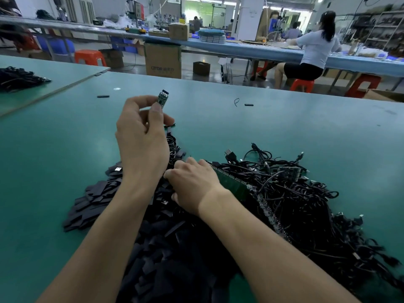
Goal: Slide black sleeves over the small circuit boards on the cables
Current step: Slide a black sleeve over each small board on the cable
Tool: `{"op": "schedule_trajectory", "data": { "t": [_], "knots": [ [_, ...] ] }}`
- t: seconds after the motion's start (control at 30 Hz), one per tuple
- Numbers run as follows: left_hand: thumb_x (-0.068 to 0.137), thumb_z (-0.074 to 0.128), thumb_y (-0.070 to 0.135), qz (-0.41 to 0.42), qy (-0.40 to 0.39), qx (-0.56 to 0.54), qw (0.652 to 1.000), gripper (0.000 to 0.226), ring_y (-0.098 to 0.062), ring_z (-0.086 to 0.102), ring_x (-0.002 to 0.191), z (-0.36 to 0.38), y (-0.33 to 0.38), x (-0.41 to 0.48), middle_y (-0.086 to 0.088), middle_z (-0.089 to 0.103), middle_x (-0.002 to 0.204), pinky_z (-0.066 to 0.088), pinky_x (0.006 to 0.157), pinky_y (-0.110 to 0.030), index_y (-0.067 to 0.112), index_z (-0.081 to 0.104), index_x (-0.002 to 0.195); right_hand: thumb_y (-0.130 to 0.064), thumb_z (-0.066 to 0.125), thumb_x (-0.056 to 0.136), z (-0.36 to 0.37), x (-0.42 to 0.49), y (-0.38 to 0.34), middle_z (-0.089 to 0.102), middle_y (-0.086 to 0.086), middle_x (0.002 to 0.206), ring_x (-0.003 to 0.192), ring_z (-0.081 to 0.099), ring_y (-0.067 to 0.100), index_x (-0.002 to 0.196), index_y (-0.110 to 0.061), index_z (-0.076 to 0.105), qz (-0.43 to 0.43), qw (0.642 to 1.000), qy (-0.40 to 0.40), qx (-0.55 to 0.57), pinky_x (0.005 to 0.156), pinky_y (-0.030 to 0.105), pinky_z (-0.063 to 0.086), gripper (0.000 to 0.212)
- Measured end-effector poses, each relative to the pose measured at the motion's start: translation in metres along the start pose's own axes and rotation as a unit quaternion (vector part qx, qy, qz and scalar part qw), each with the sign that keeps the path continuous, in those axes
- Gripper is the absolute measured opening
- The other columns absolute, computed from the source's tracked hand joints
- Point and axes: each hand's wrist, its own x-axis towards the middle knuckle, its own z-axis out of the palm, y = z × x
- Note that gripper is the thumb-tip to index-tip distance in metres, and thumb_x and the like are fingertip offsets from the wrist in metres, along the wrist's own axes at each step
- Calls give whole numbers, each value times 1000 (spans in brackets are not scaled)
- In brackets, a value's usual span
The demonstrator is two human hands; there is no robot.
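— Head camera first. Position of the left hand (142,136)?
— Raised above the green table (284,119), pinching a small circuit board (162,97) between thumb and fingertips; board upright, clear of the heaps below.
— And the right hand (192,184)?
— Down on the heap of black sleeves (98,206), palm down, fingers curled into it. Cannot tell whether clamped on a sleeve or merely resting.
— Whereabouts of the cables (295,193)?
— Tangled in a pile just right of the sleeves, touching them, with a strip of green boards (231,182) along the seam between both heaps, beside the right wrist.
— Anything else on the table?
— One stray sleeve (103,96) far back on the left, a second stray piece (249,104) to the right, another dark bundle (19,78) at the far left edge. Beyond, a cardboard box (162,61) on the floor and a seated person (314,47).
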Motion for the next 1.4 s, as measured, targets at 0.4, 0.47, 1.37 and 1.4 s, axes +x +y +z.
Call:
{"op": "schedule_trajectory", "data": {
  "t": [0.4,0.47,1.37,1.4],
  "knots": [
    [103,50,22,3,0,-2,1000,11,5,53,52,-2,8,-2,9,69,74,36,52,-8,30,55,98,-12,56,94,14,-10,-10,58,8,104,100,56,30,96,-12,66,44,986,138,78,88,38,45,10],
    [103,50,22,3,-7,-3,1000,9,4,50,47,-2,9,-3,8,70,76,34,50,-11,29,56,99,-17,55,95,4,-18,-9,58,8,103,94,58,29,93,-11,66,71,973,163,146,81,35,47,13],
    [96,63,21,-25,-357,21,934,13,-17,47,57,5,24,-28,10,75,71,46,60,-35,29,71,89,-22,86,74,-39,-114,69,74,-24,83,76,72,3,94,-39,75,164,799,397,422,74,18,57,28],
    [96,63,21,-25,-359,17,933,13,-17,47,56,5,23,-29,10,75,70,44,59,-33,28,72,89,-23,86,74,-39,-114,69,74,-25,84,76,71,2,93,-40,75,162,800,399,418,74,18,56,28]
  ]
}}
